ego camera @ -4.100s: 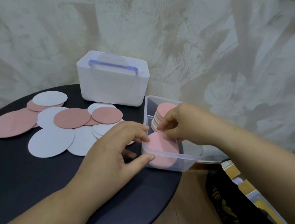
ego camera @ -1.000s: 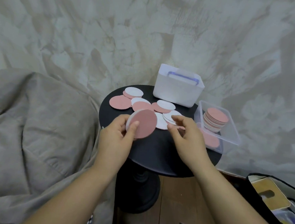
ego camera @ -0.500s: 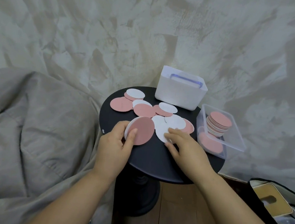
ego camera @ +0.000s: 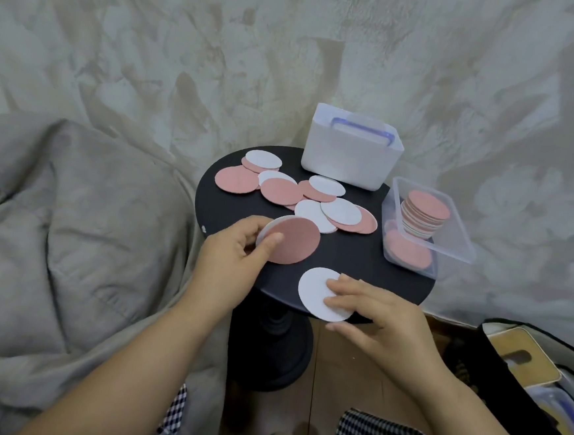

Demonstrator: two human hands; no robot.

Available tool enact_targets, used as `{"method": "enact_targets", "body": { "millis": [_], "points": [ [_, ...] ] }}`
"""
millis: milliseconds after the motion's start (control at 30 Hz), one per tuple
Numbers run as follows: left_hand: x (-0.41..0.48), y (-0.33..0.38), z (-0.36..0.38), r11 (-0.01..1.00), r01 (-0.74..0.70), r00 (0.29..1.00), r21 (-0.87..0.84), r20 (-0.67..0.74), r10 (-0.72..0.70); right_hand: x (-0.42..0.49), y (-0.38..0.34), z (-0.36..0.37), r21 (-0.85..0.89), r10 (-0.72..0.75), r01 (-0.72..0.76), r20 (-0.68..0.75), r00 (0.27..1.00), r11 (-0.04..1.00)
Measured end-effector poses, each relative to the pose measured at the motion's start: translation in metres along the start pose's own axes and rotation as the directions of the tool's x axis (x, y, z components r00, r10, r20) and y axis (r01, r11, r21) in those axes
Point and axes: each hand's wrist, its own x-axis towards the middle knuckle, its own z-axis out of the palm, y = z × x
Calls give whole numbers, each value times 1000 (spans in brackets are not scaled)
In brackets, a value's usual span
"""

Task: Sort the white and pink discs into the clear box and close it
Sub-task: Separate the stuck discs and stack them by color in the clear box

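Note:
My left hand (ego camera: 234, 261) holds a small stack of discs above the table, a pink disc (ego camera: 294, 240) on top and a white one behind it. My right hand (ego camera: 370, 313) has a white disc (ego camera: 314, 290) at the table's near edge, fingertips on top and thumb below the overhanging rim. Several loose pink and white discs (ego camera: 314, 202) lie scattered across the round black table (ego camera: 354, 257). The clear box (ego camera: 448, 250) stands open at the table's right edge, with a tilted stack of discs (ego camera: 424, 216) and a pink disc flat inside.
A white lidded container (ego camera: 348, 160) with a blue handle stands at the table's back. Grey bedding (ego camera: 71, 234) lies to the left, a dark bag (ego camera: 541, 374) with items on the floor at right. A fabric-covered wall rises behind.
My right hand has slid one white disc out of the pile toward me to the table's near edge. My left hand keeps its stack, shifted slightly.

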Motion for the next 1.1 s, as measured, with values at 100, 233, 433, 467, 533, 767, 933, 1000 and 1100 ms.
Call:
{"method": "enact_targets", "body": {
  "millis": [100, 233, 433, 467, 533, 767, 933, 1000, 1100],
  "points": [
    [-3, 9, -1, 994, 41, 998, -100, 55, -36, 7, -15, -7, 153, 111, -98, -79, 991, 983],
    [-14, 23, 7, 979, 43, 985, -199, 174, -8, 21, -24, -8, 369, 336, -227, -262, 905, 901],
    [-21, 33, 20, 959, 38, 963, -281, 267, 40, 32, -25, 2, 529, 458, -274, -255, 852, 803],
    [-20, 32, 21, 963, 19, 964, -271, 260, 54, 32, -25, 2, 528, 454, -270, -255, 854, 805],
    [-18, 31, 25, 977, -59, 964, -204, 244, 109, 32, -26, 1, 521, 429, -251, -255, 867, 816],
    [-23, 23, 42, 943, -277, 944, 187, 238, 230, 24, -16, 14, 201, 242, -180, -351, 905, 963],
    [-28, 15, 48, 864, -396, 906, 310, 282, 314, 18, -9, 19, 197, 248, -185, -374, 894, 963],
    [-28, 13, 50, 843, -430, 895, 324, 274, 352, 17, -8, 19, 160, 212, -159, -404, 890, 974],
    [-26, 11, 48, 880, -384, 920, 281, 193, 340, 16, -9, 21, 132, 173, -128, -426, 888, 983]
  ]
}}
